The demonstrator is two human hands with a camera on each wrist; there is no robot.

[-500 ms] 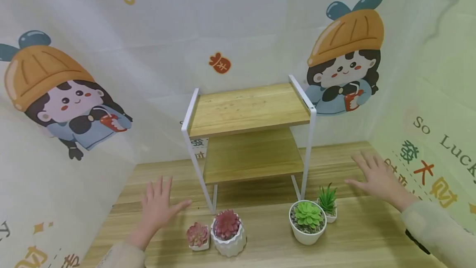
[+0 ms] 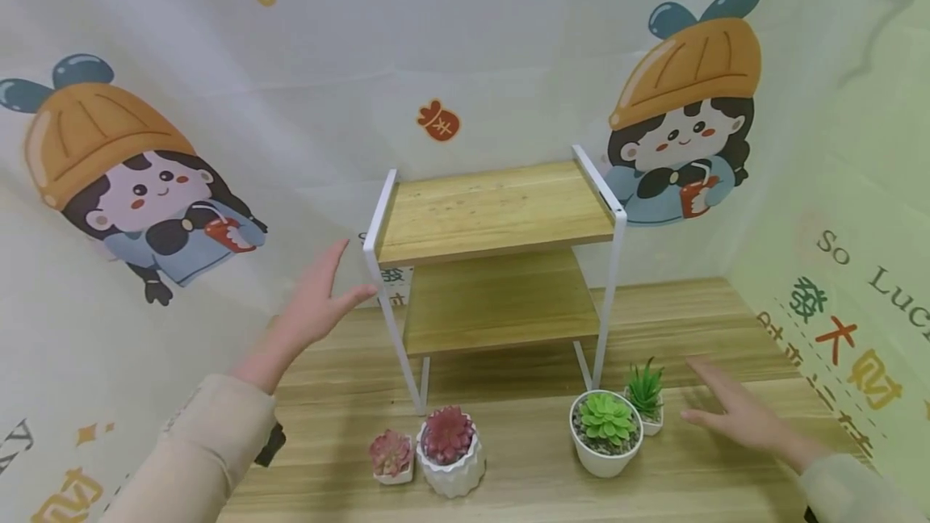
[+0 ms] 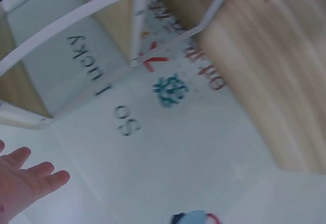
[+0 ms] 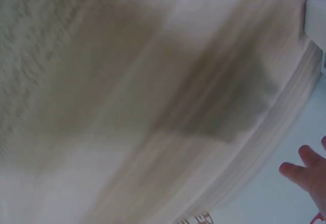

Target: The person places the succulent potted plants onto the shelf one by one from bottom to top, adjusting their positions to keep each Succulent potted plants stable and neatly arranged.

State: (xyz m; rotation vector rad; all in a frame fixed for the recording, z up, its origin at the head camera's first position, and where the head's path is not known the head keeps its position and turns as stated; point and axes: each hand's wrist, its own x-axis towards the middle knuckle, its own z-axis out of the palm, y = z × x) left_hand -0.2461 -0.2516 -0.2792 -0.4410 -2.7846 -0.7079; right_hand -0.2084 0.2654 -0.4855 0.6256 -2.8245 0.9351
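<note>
the person's left hand [image 2: 308,309] is up beside the shelf [image 2: 494,212], fingers stretched out and thumb spread apart, with nothing in its grasp. the thumb tip is very near the left side of the white frame [image 2: 393,331]; i can't tell from here whether they touch. the right hand [image 2: 741,416] is lower, over the wooden table [image 2: 668,313], loose and holding nothing, its thumb pointing toward the small spiky plant [image 2: 645,388] but apart from it. the shelf stands upright on the table, near the printed cloth [image 2: 494,39] behind, its two wooden boards held in that frame. four potted plants sit in front: toward the left, a small pink plant [image 2: 391,452] next to a dark red plant [image 2: 447,434] in a ribbed white pot [image 2: 454,476]; toward the right, a leafy green plant [image 2: 606,418] in a round white pot [image 2: 605,464], with the spiky one just behind it to the right.
</note>
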